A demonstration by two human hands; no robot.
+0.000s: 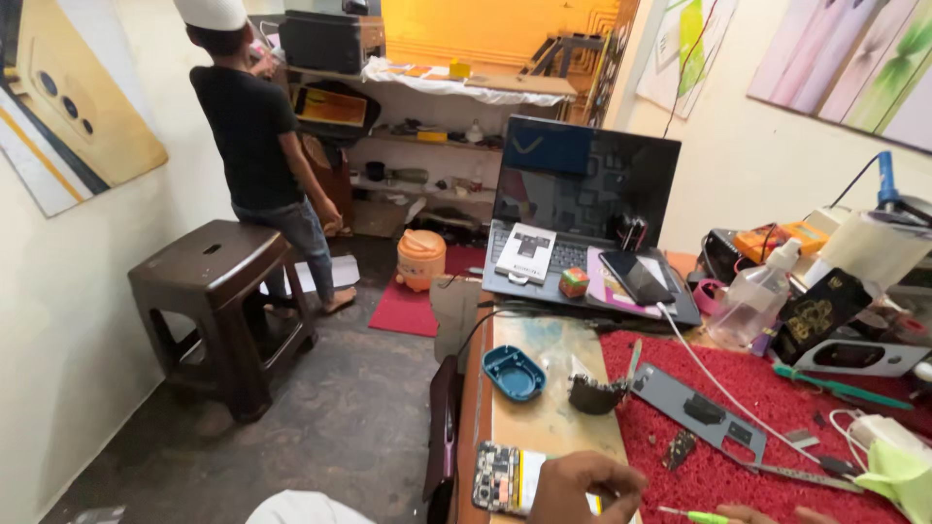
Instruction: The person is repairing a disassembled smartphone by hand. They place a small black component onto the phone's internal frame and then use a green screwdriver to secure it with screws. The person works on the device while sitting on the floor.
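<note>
My left hand (582, 485) curled over an opened phone (505, 477) at the worktop (553, 417) edge, my right hand (767, 514) mostly cropped, grip unreadable, beside a green screwdriver (691, 514), red mat (738, 466) beneath.

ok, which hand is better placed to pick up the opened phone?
Likely left: the left hand rests on the opened phone; the right hand is apart on the red mat, by a green screwdriver.

**Clearance on the bench**

From my view, the left hand (582, 485) has open wood ahead up to the blue tray (513, 373) and dark holder (594, 394). On the red mat (718, 475), the grey back cover (704, 412), white cable (714, 378) and tweezers (806, 475) block passage rightward.
</note>
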